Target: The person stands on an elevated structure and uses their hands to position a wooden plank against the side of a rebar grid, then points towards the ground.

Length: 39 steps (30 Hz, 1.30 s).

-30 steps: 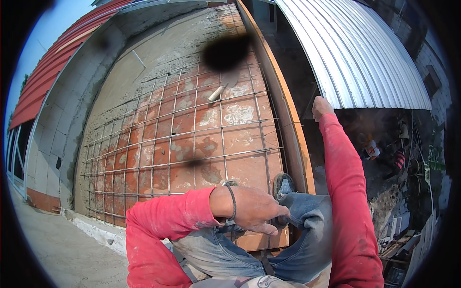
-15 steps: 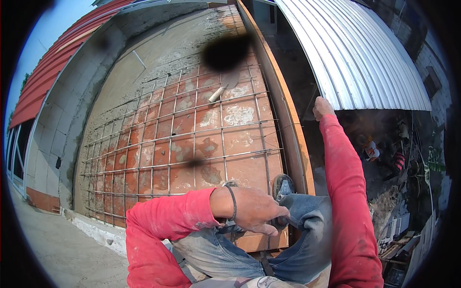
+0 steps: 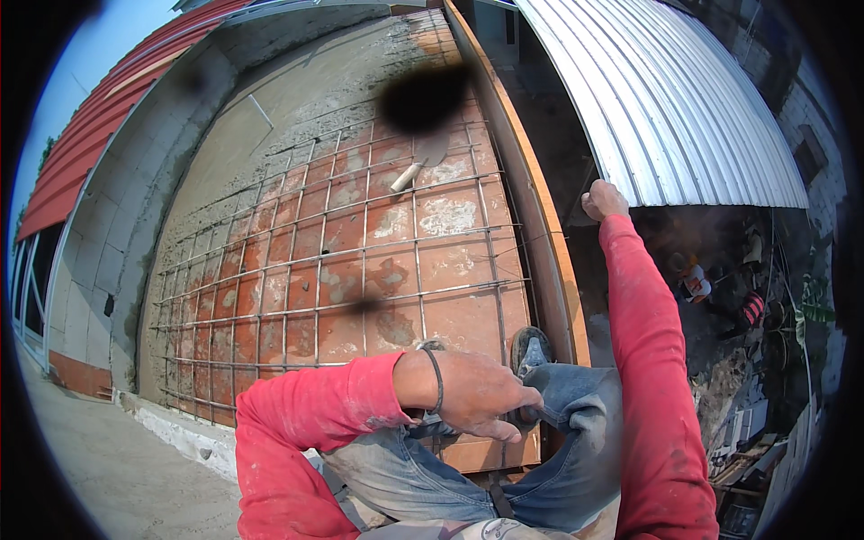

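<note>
Head view, set against the pictures from a second and half a second back, shows almost nothing moved: both arms keep their places, so the work looks to be in a held position rather than mid-stroke.

The left hand (image 3: pixel 472 396) lies across the person's lap, fingers curled down over a dark handle-like object (image 3: pixel 531 416) at the knee; it seems clenched on it, though what the tool is cannot be told. A thin band sits on that wrist.

The right hand (image 3: pixel 603 200) is stretched far forward and up, closed at the lower edge of the corrugated metal roof sheet (image 3: pixel 666 99); whether it grips the sheet, a thin wire or the wooden edge board (image 3: pixel 549 261) beside it is unclear.

Between the two hands, ahead of the left one, lies the steel mesh (image 3: pixel 360 270) over reddish formwork panels, with a trowel (image 3: pixel 416 166) resting on it farther off. A shoe (image 3: pixel 531 346) sits just beyond the left hand, on the mesh.
</note>
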### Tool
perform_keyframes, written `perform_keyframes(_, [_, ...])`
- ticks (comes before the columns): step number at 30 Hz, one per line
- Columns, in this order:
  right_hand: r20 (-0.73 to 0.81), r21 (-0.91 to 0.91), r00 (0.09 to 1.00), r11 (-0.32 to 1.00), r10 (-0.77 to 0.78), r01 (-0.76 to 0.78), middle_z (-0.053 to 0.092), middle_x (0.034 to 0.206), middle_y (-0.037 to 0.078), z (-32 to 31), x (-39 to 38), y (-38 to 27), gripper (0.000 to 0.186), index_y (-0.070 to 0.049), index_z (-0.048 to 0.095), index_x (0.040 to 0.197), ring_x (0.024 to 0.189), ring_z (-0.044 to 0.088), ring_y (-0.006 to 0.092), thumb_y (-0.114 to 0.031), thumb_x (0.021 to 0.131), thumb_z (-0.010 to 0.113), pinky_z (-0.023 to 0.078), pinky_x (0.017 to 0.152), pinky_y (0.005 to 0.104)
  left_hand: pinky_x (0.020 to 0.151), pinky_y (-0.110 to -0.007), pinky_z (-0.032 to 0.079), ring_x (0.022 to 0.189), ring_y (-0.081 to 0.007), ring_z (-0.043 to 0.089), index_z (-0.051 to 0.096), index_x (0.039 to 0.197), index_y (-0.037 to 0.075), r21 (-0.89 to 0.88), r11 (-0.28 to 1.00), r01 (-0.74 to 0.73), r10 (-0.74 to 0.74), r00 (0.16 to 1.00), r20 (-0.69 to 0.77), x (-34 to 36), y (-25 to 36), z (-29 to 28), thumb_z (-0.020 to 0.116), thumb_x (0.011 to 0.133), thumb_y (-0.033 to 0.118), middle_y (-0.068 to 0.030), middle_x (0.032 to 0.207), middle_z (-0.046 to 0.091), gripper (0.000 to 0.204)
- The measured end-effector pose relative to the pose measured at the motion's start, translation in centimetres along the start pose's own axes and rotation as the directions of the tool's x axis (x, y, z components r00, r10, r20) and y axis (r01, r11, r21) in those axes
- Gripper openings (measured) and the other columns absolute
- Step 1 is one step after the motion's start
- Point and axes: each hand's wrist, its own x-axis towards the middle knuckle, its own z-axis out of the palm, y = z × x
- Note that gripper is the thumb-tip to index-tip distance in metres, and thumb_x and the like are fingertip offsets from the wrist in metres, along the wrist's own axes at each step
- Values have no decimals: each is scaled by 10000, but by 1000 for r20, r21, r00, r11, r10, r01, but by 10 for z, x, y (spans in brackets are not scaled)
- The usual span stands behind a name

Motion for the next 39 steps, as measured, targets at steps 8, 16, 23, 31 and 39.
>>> perform_keyframes(8, [-39,-27,999,999,-32,31,703,953,260,4,2,4,278,20,698,872,949,686,426,-236,846,594,549,839,487,913,-513,492,1068,-453,604,445,1394,11,-5,1000,6,-6,1000,11,0,0,-1,524,985,399,-243,1220,614,570])
perform_keyframes(16, [-5,0,1000,1000,21,-21,691,1024,278,-10,-8,-9,311,20,689,953,1016,669,415,-262,848,607,541,893,488,916,-516,491,1073,-449,605,446,1395,14,-1,1000,21,-21,1000,21,0,2,-2,525,982,406,-239,1209,620,575])
perform_keyframes(23, [-30,67,999,997,32,-30,673,1033,315,-14,-12,-16,337,52,686,951,1021,659,443,-253,846,591,531,910,500,877,-514,503,1025,-454,619,450,1394,16,-1,1000,-24,24,999,-31,-1,-2,3,516,988,423,-241,1168,632,578])
perform_keyframes(31, [14,42,995,994,102,-102,687,1106,256,-23,-15,-25,287,6,708,1011,1075,661,399,-205,844,608,537,931,471,857,-517,505,990,-457,626,446,1404,25,-2,999,-32,32,999,-19,-1,1,-1,506,991,438,-252,1144,633,586])
perform_keyframes(39, [-95,86,995,996,30,-22,681,1000,307,-17,-13,-17,291,49,695,915,985,673,436,-225,831,643,555,880,489,833,-510,515,948,-459,635,457,1401,35,-3,1000,-23,22,999,-40,-1,-1,2,503,991,460,-252,1105,642,592])
